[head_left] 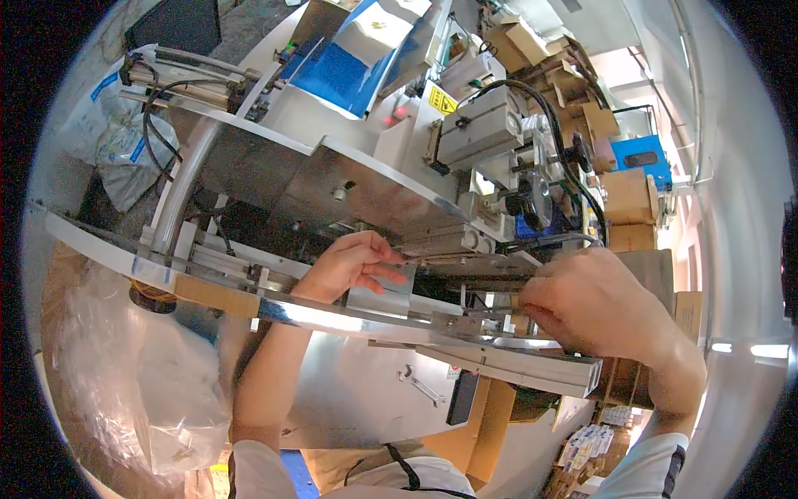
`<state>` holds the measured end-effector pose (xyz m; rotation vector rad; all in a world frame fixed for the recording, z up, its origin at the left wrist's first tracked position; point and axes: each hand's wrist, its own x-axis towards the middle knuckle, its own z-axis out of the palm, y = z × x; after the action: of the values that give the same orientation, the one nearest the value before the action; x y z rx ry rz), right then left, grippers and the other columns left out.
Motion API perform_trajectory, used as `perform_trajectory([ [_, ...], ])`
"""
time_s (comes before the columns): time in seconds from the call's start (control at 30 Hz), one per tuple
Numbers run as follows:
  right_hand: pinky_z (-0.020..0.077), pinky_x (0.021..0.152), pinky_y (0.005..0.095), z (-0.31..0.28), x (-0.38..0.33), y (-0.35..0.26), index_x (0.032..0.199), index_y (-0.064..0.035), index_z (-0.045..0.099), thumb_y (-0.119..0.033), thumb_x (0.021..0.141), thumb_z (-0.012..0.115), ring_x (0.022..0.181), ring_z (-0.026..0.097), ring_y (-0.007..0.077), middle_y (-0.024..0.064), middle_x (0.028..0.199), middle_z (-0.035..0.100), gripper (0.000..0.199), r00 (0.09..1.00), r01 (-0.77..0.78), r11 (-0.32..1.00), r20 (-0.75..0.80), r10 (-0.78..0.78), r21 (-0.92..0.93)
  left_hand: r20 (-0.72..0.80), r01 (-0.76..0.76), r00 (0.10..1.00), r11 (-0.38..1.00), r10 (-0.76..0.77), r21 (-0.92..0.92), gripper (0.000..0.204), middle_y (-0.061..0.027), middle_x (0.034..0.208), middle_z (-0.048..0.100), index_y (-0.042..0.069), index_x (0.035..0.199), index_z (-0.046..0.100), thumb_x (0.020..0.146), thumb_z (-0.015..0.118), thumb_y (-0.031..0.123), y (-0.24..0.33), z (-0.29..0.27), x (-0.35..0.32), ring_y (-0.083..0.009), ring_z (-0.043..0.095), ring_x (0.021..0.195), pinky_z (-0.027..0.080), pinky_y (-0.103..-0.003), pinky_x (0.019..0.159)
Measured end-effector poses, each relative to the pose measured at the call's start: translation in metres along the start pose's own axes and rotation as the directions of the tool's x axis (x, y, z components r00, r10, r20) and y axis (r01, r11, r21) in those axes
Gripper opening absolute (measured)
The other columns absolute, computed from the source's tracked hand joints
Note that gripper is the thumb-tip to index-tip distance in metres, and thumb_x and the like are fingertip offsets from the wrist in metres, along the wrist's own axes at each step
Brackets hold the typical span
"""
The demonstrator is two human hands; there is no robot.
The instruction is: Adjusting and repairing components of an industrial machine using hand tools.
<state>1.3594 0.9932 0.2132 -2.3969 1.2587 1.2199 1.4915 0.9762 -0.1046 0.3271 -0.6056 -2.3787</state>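
Observation:
My left hand (356,264) reaches over the metal rail (332,319) into the machine. Its fingers are apart, and no held thing shows in them. Close beside its fingertips is a thin, pale, see-through piece (399,283), and I cannot tell whether they touch it. My right hand (594,299) is over the right end of the rail, fingers curled in. Whatever those fingers hold, if anything, is hidden behind the hand. Between both hands runs a narrow metal track (453,320) with small blocks. A flat metal plate (332,179) lies just beyond my left hand.
Past the plate stands a grey motor housing (482,129) with a black cable (553,116) and a black knob (529,202). Clear plastic bags (145,374) hang at the left. A wrench (422,387) lies on the grey panel below the rail. Cardboard boxes (628,200) stack at the right.

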Motion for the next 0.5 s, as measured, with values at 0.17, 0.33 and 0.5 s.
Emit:
perform_trajectory([
  [0.17,0.0441,0.056,0.0407,-0.004,0.008,-0.006,0.062,-0.0055,0.053,-0.012,0.068,0.060,0.062,0.056,0.0298,0.0103,0.061,0.053,0.012,0.979,0.079,0.995,-0.182,-0.089,-0.059,-0.001,-0.041,0.999,0.999,0.041,-0.006,0.016,-0.0146,0.105,0.061,0.006,0.096,0.053,0.086,0.048,0.017,-0.008,-0.007,0.003,-0.0322,0.064,0.091,0.053,-0.031,0.060],
  [0.33,0.0442,0.056,0.0407,-0.012,0.011,-0.012,0.061,-0.0048,0.053,-0.013,0.068,0.060,0.061,0.056,0.0302,0.0107,0.060,0.054,0.013,0.979,0.068,0.993,-0.187,-0.085,-0.097,0.001,-0.054,0.999,0.998,0.054,-0.015,0.019,-0.0150,0.106,0.061,0.006,0.100,0.053,0.086,0.047,0.018,-0.008,-0.006,0.003,-0.0320,0.064,0.090,0.053,-0.031,0.060],
  [0.5,0.0440,0.054,0.0418,-0.019,0.016,-0.017,0.057,-0.0039,0.053,-0.014,0.068,0.059,0.058,0.056,0.0316,0.0119,0.057,0.054,0.016,0.987,0.070,0.992,-0.138,-0.085,-0.110,0.013,-0.046,0.999,0.999,0.046,-0.002,0.021,-0.0161,0.107,0.061,0.005,0.100,0.053,0.086,0.049,0.020,-0.009,-0.008,0.007,-0.0318,0.064,0.090,0.054,-0.031,0.060],
])
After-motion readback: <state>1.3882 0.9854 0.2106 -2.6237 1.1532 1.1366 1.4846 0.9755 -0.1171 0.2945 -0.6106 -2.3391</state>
